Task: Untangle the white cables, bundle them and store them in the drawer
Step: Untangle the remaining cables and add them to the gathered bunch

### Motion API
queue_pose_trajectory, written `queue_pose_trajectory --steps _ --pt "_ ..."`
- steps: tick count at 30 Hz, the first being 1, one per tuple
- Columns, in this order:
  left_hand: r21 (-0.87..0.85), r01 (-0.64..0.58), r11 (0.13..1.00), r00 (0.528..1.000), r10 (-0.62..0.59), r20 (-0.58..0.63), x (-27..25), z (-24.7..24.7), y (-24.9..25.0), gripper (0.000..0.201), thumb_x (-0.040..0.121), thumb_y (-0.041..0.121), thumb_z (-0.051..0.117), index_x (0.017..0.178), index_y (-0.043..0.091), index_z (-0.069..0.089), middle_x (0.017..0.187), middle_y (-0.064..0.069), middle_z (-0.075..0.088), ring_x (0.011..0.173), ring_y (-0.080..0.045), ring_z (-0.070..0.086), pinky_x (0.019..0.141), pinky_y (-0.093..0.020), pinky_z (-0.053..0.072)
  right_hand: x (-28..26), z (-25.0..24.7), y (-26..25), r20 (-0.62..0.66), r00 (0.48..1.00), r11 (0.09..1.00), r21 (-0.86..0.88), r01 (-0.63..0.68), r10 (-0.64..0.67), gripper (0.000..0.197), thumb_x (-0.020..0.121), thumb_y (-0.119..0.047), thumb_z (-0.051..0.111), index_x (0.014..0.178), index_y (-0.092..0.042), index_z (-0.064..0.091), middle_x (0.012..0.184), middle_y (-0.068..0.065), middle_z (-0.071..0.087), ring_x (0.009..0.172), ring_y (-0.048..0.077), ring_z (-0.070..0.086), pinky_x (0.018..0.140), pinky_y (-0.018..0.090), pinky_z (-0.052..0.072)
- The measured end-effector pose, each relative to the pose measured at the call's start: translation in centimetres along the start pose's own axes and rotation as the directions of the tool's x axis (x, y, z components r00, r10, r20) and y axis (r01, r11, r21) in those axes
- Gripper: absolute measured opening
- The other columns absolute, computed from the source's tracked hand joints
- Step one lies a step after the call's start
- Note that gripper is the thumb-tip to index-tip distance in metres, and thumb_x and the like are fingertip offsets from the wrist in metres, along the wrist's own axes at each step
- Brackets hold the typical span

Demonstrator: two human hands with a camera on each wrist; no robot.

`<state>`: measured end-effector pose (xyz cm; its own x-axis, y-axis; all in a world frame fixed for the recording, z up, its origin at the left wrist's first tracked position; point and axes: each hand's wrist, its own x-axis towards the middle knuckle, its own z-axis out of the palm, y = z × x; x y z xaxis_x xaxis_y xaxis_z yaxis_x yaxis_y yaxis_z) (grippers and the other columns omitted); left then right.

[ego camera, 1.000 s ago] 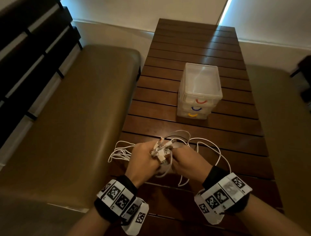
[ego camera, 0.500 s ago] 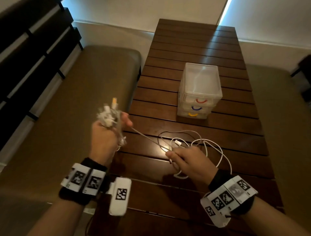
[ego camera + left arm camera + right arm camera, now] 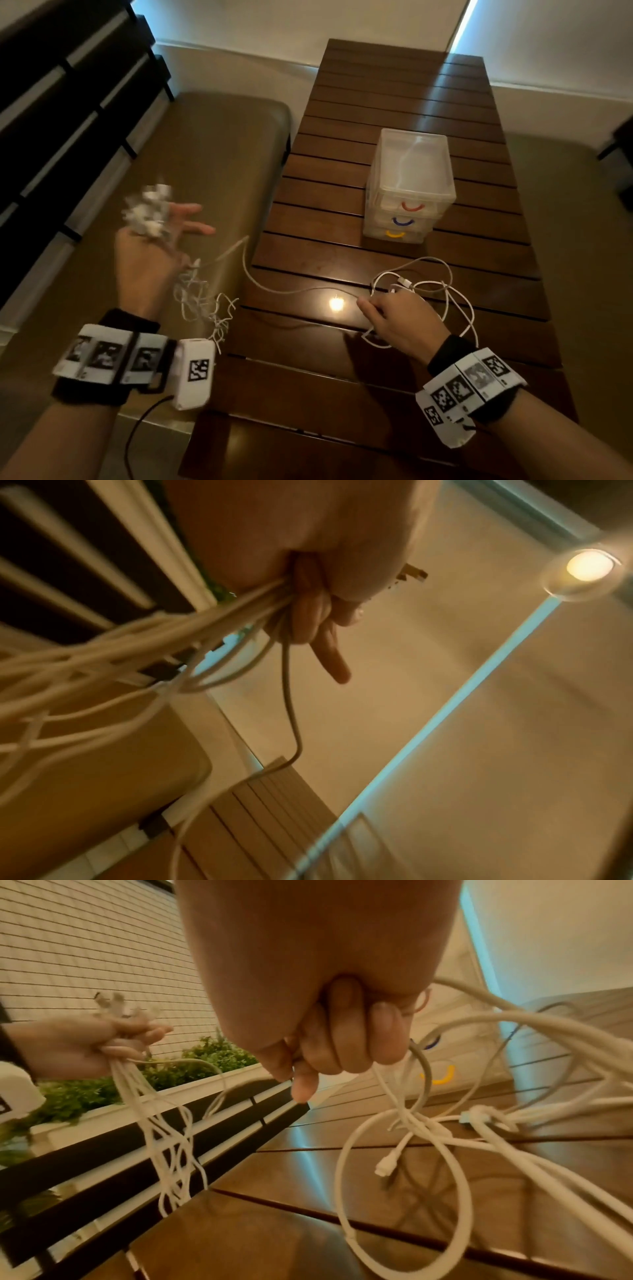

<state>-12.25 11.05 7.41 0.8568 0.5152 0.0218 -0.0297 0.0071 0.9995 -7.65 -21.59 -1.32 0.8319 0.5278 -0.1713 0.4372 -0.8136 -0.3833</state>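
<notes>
My left hand (image 3: 164, 233) is raised over the bench at the left and grips a bunch of white cables (image 3: 202, 298) just below their plugs, with two fingers sticking out. The loose lengths dangle under it. In the left wrist view the fingers (image 3: 308, 610) curl round the strands (image 3: 137, 653). One slack strand (image 3: 274, 289) runs across to my right hand (image 3: 380, 308), which sits low on the wooden table (image 3: 394, 394). That hand's fingers (image 3: 342, 1042) curl round the other tangled white cables (image 3: 428, 1137), looped on the table. Behind them stands a translucent drawer unit (image 3: 409, 186) with its three drawers closed.
A padded bench (image 3: 212, 154) runs along the table's left side, with a dark slatted backrest (image 3: 68, 102) behind it. Another cushion (image 3: 582, 240) lies on the right. A planter with green plants (image 3: 192, 1064) stands beyond the backrest. A lamp's reflection (image 3: 336, 303) shines on the table.
My left hand pulled its bunch of cable ends up and to the left, away from the tangle. The strand between the hands, taut half a second ago, now hangs slack. The right hand stayed put.
</notes>
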Motion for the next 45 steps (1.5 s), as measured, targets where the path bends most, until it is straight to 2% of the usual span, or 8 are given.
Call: queue_pose_trajectory --steps 5,11,16,22,26,36,42,45 --pt "0.324 -0.259 0.910 0.849 0.055 0.525 -5.7 7.2 -3.2 0.030 0.089 0.005 0.059 0.110 0.023 0.071 0.118 0.003 0.069 0.110 -0.011 0.064 0.091 -0.031 0.052 0.5 -0.3 -3.5 0.006 0.986 0.986 -0.002 0.168 -0.168 0.040 0.100 -0.046 0.038 0.066 -0.027 0.044 0.060 -0.005 0.052 0.062 0.021 0.056 0.058 0.036 0.043" --pt "0.667 -0.354 0.656 0.741 -0.239 0.628 -6.9 9.5 -5.2 0.018 0.088 0.019 0.060 0.071 0.014 0.065 0.065 0.001 0.065 0.061 -0.018 0.058 0.059 -0.042 0.047 0.2 -1.2 -3.5 -0.057 0.982 0.963 0.194 0.188 -0.180 0.027 0.098 -0.034 0.051 0.082 -0.017 0.064 0.069 -0.001 0.062 0.060 0.012 0.051 0.057 0.032 0.039" --pt "0.488 -0.234 0.841 0.867 -0.046 0.496 -4.6 6.6 -1.5 0.021 0.084 0.029 0.059 0.067 0.037 0.068 0.076 0.023 0.069 0.072 0.017 0.059 0.062 -0.007 0.041 0.3 0.0 -1.7 -0.088 0.988 0.907 0.393 0.151 -0.126 0.053 0.094 -0.061 0.033 0.067 -0.019 0.051 0.059 -0.001 0.054 0.056 0.012 0.052 0.058 0.033 0.041" --pt "0.426 -0.101 0.899 0.995 0.088 0.050 0.1 0.2 -0.1 0.024 0.092 0.047 0.059 0.073 0.036 0.071 0.081 -0.014 0.068 0.070 -0.020 0.056 0.065 -0.036 0.047 -0.5 0.0 1.0 -0.109 0.994 0.869 0.492 0.047 0.009 0.051 0.098 -0.054 0.036 0.061 -0.021 0.047 0.057 -0.001 0.050 0.054 0.014 0.049 0.061 0.045 0.045" --pt "0.631 -0.073 0.772 0.988 0.143 -0.060 -0.4 0.8 -1.5 0.020 0.097 0.019 0.057 0.104 0.030 0.072 0.108 0.002 0.069 0.095 -0.005 0.058 0.074 -0.012 0.042 0.2 0.3 0.1 -0.068 0.995 0.928 0.359 0.096 -0.076 0.047 0.101 -0.047 0.040 0.066 -0.017 0.051 0.057 -0.002 0.051 0.057 0.016 0.051 0.058 0.031 0.042" --pt "0.519 -0.459 0.721 0.803 0.087 0.590 -6.8 9.4 -5.7 0.053 0.078 -0.001 0.069 0.123 0.027 0.066 0.126 0.013 0.065 0.113 0.002 0.059 0.096 -0.021 0.048 1.1 0.1 -2.4 -0.149 0.982 0.940 0.304 0.157 -0.115 0.031 0.103 -0.032 0.044 0.077 -0.020 0.056 0.062 -0.011 0.056 0.057 0.006 0.051 0.058 0.026 0.035" --pt "0.614 -0.470 0.634 0.804 0.022 0.594 -6.5 10.4 -5.8 0.019 0.084 0.003 0.061 0.079 0.021 0.061 0.074 0.009 0.058 0.068 -0.010 0.056 0.061 -0.029 0.043 0.6 -0.4 -2.6 -0.168 0.979 0.904 0.391 0.173 -0.114 0.029 0.103 -0.028 0.045 0.074 -0.027 0.048 0.056 -0.015 0.047 0.059 0.001 0.052 0.056 0.015 0.034" --pt "0.568 -0.321 0.758 0.911 0.084 0.403 -5.4 8.8 -3.9 0.027 0.088 0.002 0.062 0.077 0.027 0.061 0.070 0.013 0.060 0.063 -0.001 0.056 0.055 -0.013 0.039 0.4 0.2 -1.7 -0.120 0.989 0.895 0.427 0.126 -0.082 0.034 0.102 -0.036 0.043 0.073 -0.019 0.050 0.062 -0.004 0.055 0.060 0.012 0.052 0.055 0.019 0.034"
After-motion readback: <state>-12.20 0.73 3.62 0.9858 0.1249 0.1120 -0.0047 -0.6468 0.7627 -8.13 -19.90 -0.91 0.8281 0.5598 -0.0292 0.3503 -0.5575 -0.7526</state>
